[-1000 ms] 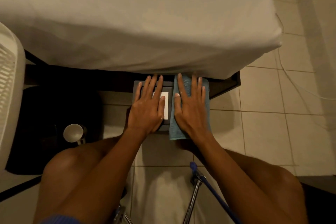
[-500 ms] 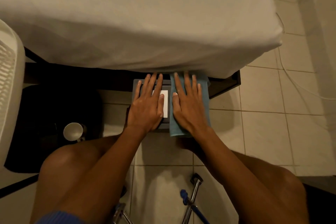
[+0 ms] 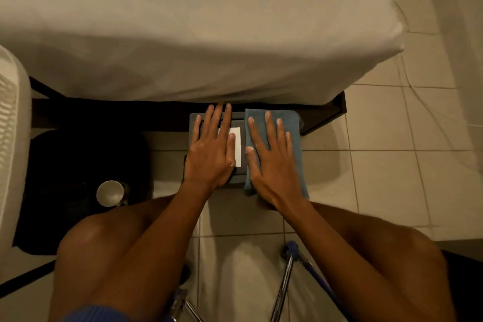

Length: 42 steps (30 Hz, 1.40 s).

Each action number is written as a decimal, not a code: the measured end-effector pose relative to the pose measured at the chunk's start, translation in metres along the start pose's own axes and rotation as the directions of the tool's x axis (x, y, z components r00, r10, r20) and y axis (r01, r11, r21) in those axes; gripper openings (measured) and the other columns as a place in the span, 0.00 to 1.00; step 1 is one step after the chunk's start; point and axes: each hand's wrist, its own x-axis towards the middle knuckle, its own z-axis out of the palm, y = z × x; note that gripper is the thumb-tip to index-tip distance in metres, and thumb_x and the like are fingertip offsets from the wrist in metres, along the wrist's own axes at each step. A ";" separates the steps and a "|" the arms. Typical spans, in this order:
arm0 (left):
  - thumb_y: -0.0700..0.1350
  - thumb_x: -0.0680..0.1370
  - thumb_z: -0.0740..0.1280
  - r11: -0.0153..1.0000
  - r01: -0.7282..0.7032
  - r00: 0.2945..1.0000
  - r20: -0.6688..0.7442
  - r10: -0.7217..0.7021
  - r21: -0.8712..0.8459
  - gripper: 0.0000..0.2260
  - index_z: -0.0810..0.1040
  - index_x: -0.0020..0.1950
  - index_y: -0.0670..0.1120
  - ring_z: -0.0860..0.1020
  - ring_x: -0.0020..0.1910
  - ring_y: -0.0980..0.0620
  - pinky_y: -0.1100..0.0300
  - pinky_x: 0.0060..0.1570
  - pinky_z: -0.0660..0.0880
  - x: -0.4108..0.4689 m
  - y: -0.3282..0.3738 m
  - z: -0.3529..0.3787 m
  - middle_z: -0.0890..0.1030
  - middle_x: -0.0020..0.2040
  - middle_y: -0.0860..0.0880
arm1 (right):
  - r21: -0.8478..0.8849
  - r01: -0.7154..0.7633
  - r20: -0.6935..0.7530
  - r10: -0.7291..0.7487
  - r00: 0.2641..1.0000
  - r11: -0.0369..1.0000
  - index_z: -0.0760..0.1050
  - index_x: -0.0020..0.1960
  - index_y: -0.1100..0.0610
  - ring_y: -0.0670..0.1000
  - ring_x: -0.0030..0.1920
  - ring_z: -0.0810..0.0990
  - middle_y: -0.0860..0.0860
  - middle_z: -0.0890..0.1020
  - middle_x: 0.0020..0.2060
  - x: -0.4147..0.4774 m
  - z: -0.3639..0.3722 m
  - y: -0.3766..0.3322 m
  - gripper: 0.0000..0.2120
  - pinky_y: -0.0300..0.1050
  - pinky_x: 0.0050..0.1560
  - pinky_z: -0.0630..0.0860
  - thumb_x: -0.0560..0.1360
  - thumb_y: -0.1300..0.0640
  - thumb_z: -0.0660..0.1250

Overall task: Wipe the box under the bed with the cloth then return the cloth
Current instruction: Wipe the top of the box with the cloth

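Pressing flat: R hand on cloth, atop box.

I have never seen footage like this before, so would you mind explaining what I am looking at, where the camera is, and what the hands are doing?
There is no machine here: a person wears a camera on the head, looking down past their knees at the floor by a bed. A dark box sticks out from under it. The left hand lies flat on the box, steadying it. The right hand presses a blue cloth flat on the box's right part. Neither hand grips anything. A pale cup sits on a dark mat to the left.
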 end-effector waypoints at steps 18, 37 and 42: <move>0.51 0.84 0.45 1.000 -0.002 0.999 -0.048 0.001 -0.015 0.26 0.48 0.82 0.47 0.45 0.81 0.53 0.53 0.80 0.42 -0.001 0.001 -0.001 0.50 0.82 0.48 | -0.004 0.013 -0.044 -0.013 0.999 1.000 0.46 0.82 0.44 0.52 0.81 0.37 0.51 0.42 0.82 0.013 0.005 -0.016 0.26 0.54 0.80 0.38 0.85 0.46 0.47; 0.51 0.84 0.43 1.000 -0.006 0.999 -0.036 0.005 -0.009 0.26 0.48 0.82 0.46 0.45 0.81 0.52 0.51 0.80 0.45 0.000 0.000 0.001 0.50 0.82 0.48 | -0.003 -0.019 -0.046 0.019 0.999 1.000 0.45 0.82 0.47 0.53 0.82 0.39 0.53 0.43 0.82 -0.001 0.008 -0.025 0.28 0.57 0.80 0.42 0.83 0.46 0.45; 0.50 0.84 0.43 1.000 -0.006 0.999 -0.044 0.006 -0.015 0.26 0.48 0.82 0.46 0.45 0.81 0.52 0.52 0.80 0.45 0.001 0.000 0.001 0.50 0.82 0.48 | 0.037 -0.040 -0.052 0.042 0.998 0.999 0.45 0.82 0.46 0.52 0.82 0.39 0.52 0.45 0.82 0.029 -0.001 -0.023 0.27 0.57 0.81 0.42 0.84 0.46 0.45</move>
